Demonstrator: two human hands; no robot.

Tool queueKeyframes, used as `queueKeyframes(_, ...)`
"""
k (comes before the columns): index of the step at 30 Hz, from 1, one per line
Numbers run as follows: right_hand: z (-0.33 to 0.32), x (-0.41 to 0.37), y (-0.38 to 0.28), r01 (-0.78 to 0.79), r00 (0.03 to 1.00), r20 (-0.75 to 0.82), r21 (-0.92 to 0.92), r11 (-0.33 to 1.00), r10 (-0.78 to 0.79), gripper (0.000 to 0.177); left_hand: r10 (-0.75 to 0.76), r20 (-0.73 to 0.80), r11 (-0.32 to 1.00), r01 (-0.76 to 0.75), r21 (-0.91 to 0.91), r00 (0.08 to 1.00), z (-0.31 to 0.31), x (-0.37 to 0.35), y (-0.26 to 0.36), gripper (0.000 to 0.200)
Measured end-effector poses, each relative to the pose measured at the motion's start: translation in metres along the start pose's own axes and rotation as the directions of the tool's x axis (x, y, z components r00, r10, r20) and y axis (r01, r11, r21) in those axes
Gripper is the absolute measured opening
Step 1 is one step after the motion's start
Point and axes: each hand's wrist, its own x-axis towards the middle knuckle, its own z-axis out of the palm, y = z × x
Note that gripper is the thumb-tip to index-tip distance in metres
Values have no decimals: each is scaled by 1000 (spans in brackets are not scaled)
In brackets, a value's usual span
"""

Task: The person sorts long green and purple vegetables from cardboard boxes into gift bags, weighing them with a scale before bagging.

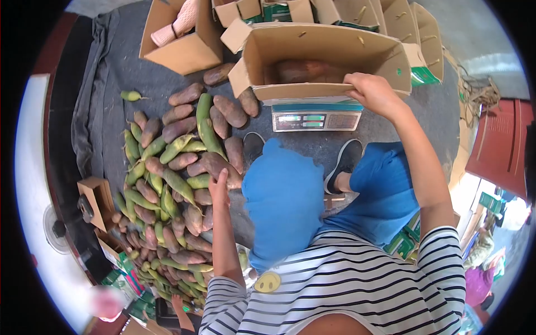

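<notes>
My left hand (219, 190) reaches down into the pile on the floor, its fingers curled against a large brownish-purple long fruit (215, 163). Green and brownish-purple long fruits lie all round it. With my right hand (375, 92) I grip the near top edge of an open cardboard box (329, 40), fingers over the rim. Inside that box rests a dark reddish-brown long fruit (301, 71). The box stands on a digital weighing scale (315, 120) with lit displays.
Another open carton (187, 53) with pink netting (177, 25) stands at the upper left. Several cartons (399, 22) are lined up behind the scale. A small open box (99, 204) sits left of the pile. At the lower left another person's hand (177, 304) shows.
</notes>
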Motion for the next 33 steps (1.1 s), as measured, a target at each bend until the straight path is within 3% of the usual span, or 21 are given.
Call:
queueKeyframes(3,2,-2,1,42,999,-29,-21,999,-42,18,486,25,872,-486,59,874,48,-40,103,56)
queueKeyframes(4,3,-2,3,36,999,-25,-32,999,-36,19,606,37,794,-607,41,795,65,-54,136,56)
queueKeyframes(6,7,0,5,35,999,-24,-50,998,-37,19,830,100,555,-830,-56,549,106,-81,195,54)
queueKeyframes(7,7,0,5,40,999,-27,-43,998,-42,19,878,113,473,-878,-70,464,125,-91,218,54)
queueKeyframes(8,7,0,5,45,999,-29,-38,998,-46,19,918,123,388,-917,-88,377,146,-100,235,54)
queueKeyframes(9,6,0,5,49,998,-29,-35,998,-50,19,895,165,435,-893,-113,415,168,-107,249,59)
queueKeyframes(11,6,-1,5,42,999,-30,-47,998,-44,18,889,296,396,-911,-112,350,207,-102,263,67)
queueKeyframes(14,1,-1,2,27,1000,-10,-26,999,-27,18,856,509,59,-995,74,89,249,-86,268,69)
queueKeyframes(16,2,-1,2,25,1000,-8,-8,1000,-25,18,747,663,-61,-987,149,53,255,-68,254,71)
queueKeyframes(17,4,-1,4,31,999,-14,-2,1000,-31,17,779,623,-67,-978,199,73,249,-64,244,60)
queueKeyframes(21,7,-3,7,77,997,1,2,997,-77,17,831,352,340,-894,292,431,182,-41,198,51)
queueKeyframes(22,7,-4,6,70,998,-7,13,997,-70,17,802,262,464,-836,293,537,158,-25,174,47)
queueKeyframes(24,6,-5,3,68,998,-19,34,997,-67,17,626,250,646,-671,365,739,105,17,108,41)
queueKeyframes(28,5,-3,-1,47,999,-25,51,998,-46,17,303,229,537,-364,761,925,19,56,-7,50)
queueKeyframes(33,3,-1,-3,7,1000,22,59,998,-8,16,224,16,592,-150,792,974,1,65,-88,69)
